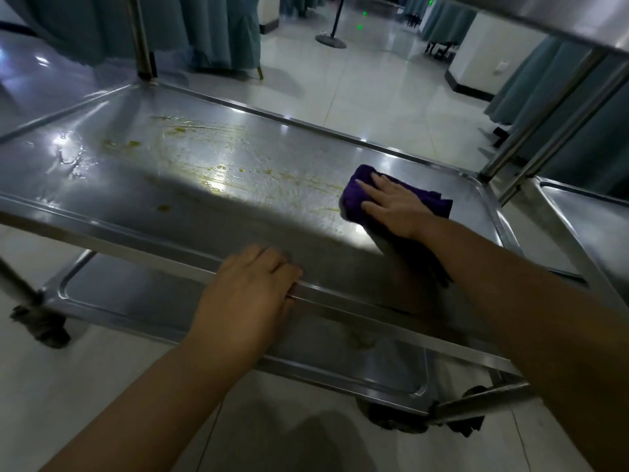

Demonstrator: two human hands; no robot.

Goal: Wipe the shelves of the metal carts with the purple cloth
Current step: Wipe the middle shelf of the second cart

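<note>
On cart shelf [143,185]: right hand [391,206] flat, pressing purple cloth [357,195]; left hand [248,291] grips rim

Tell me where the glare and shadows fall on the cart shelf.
Head view: bright glare on the shelf mid-surface near the yellow smears and beside the purple cloth; dark shadow under the right hand; edges bend from wide-angle distortion.

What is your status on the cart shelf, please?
Right hand flat on purple cloth, pressing it onto middle shelf. Left hand holds shelf's near rim. Yellow smears remain to the left. Nothing in the way.
</note>
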